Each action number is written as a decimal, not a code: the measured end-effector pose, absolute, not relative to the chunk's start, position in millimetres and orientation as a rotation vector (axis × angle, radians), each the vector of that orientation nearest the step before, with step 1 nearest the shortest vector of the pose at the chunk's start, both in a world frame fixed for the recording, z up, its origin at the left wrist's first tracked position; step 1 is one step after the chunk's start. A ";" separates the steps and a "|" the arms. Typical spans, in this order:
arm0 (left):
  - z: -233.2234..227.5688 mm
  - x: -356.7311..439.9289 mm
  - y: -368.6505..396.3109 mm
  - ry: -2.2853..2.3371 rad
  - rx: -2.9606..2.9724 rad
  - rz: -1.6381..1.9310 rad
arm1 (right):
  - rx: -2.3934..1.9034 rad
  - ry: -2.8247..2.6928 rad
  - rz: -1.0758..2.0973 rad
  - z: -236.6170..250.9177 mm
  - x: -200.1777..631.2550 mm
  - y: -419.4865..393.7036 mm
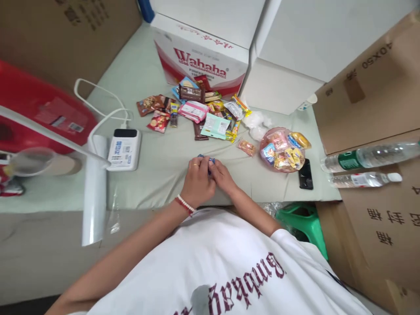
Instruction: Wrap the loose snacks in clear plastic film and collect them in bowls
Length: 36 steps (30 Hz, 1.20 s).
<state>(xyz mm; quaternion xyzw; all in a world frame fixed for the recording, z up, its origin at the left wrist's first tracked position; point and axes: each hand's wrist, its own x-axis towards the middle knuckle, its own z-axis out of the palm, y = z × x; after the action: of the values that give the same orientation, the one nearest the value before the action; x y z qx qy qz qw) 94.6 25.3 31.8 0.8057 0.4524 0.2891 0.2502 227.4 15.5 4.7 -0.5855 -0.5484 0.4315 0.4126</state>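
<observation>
My left hand (pixel 198 183), with a ring and a beaded bracelet at the wrist, is closed at the table's front edge. My right hand (pixel 224 176) meets it there, fingers closed too. Between them they grip a small blue packet (pixel 211 160), mostly hidden by the fingers. A little to the right lies a single wrapped snack (pixel 247 148), beside a pink bowl (pixel 262 161) of packaged sweets. Behind the hands is a loose pile of snacks, with a mint-green packet (pixel 215 126), a pink-and-white packet (pixel 193 111) and a dark brown packet (pixel 190 93).
A white power bank (pixel 124 151) with a cable and a white tube-like object (pixel 94 192) are at left. A Wahaha carton (pixel 203 61) stands behind the snacks. At right are a black phone (pixel 306 175), two plastic bottles (pixel 377 179) and a green stool (pixel 306 218) below the table.
</observation>
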 end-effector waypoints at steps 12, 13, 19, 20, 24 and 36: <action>18.0 36.2 6.0 1.111 1.589 0.781 | -1.918 -1.331 0.408 116.7 453.0 3.0; 15.6 33.8 6.6 1.134 1.600 0.781 | -1.972 -1.425 0.402 124.2 469.8 7.5; 3.4 30.4 3.6 1.229 1.813 0.753 | -2.307 -1.960 0.366 106.5 473.7 39.3; 1.3 27.7 1.9 1.257 1.868 0.765 | -2.334 -2.000 0.219 102.3 465.1 40.8; -5.2 11.3 -4.6 1.441 2.008 0.821 | -2.326 -1.983 -0.242 97.7 427.8 31.6; -33.6 -0.7 3.4 1.486 2.092 0.861 | -2.644 -2.134 0.138 95.6 459.0 -20.9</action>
<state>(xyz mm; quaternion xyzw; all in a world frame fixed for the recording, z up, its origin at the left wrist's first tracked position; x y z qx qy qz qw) -0.7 3.4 -33.6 0.7546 0.5360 0.3107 0.2160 459.0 -20.9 95.6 -0.7711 -0.6222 0.0403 -0.1291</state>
